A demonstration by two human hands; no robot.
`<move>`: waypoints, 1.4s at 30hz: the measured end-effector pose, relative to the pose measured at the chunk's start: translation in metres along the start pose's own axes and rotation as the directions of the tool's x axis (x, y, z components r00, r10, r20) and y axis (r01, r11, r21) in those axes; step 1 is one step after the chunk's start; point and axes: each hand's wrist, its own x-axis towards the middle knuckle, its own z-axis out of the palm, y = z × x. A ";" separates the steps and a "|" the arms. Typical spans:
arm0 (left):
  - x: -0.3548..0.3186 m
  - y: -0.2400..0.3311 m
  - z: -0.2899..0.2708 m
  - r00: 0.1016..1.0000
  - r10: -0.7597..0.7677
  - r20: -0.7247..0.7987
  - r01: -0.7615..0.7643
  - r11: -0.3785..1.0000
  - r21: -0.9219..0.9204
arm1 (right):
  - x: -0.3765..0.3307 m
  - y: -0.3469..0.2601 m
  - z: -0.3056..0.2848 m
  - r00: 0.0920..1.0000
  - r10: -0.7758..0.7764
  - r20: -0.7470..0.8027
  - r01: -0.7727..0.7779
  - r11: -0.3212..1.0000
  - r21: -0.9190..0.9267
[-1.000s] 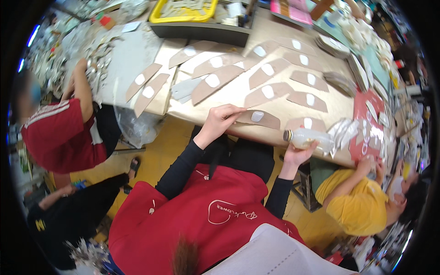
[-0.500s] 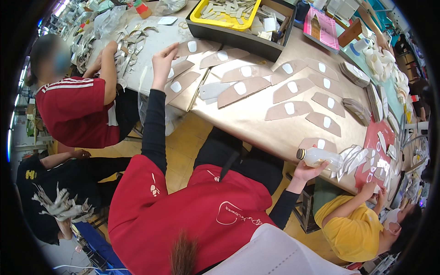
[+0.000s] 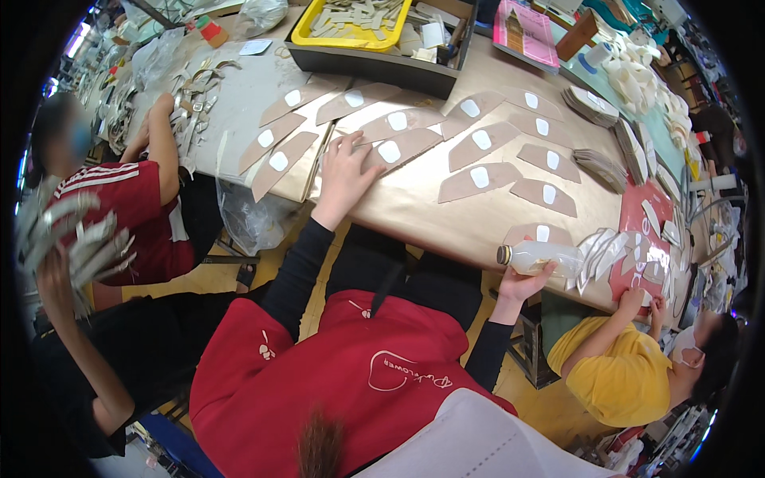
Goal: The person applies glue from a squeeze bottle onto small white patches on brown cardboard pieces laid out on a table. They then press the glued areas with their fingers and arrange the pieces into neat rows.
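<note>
Over gold worktable (image 3: pixel 398 211): holding L hand (image 3: pixel 347 177) by white-patched brown pc (image 3: pixel 411 146), w/ fingers loosely apart.
Gripping capped bottle (image 3: pixel 542 256) in R hand (image 3: pixel 522 285), w/ fingers clamped round it.

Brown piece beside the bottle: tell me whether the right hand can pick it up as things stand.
Probably not: the right hand is closed around the bottle, which overlaps the near edge of the brown piece in this view; that hand likely needs freeing first.

Head-worn fisheye, facing down over worktable (image 3: pixel 414 209).
</note>
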 end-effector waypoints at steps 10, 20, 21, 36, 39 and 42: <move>-0.015 0.060 -0.004 0.973 -0.217 0.076 0.190 0.572 -0.798 | -0.007 0.002 -0.002 0.992 -0.023 0.125 0.022 1.000 0.008; -0.039 0.088 0.041 0.771 0.022 0.636 0.549 0.484 -0.682 | -0.024 -0.013 0.038 0.925 -0.242 0.294 0.240 0.970 0.042; -0.039 0.086 0.046 0.735 0.007 0.678 0.583 0.503 -0.638 | -0.023 -0.011 0.045 0.929 -0.236 0.284 0.252 0.967 -0.022; -0.038 0.082 0.055 0.788 -0.031 0.615 0.514 0.583 -0.629 | -0.025 0.013 0.102 0.665 -0.201 0.720 0.685 0.548 -0.480; -0.038 0.084 0.053 0.791 -0.059 0.609 0.519 0.590 -0.618 | -0.022 0.002 0.098 0.678 -0.111 0.727 0.643 0.568 -0.513; -0.040 0.088 0.049 0.765 -0.108 0.635 0.571 0.570 -0.591 | -0.021 0.004 0.098 0.668 -0.146 0.729 0.669 0.547 -0.503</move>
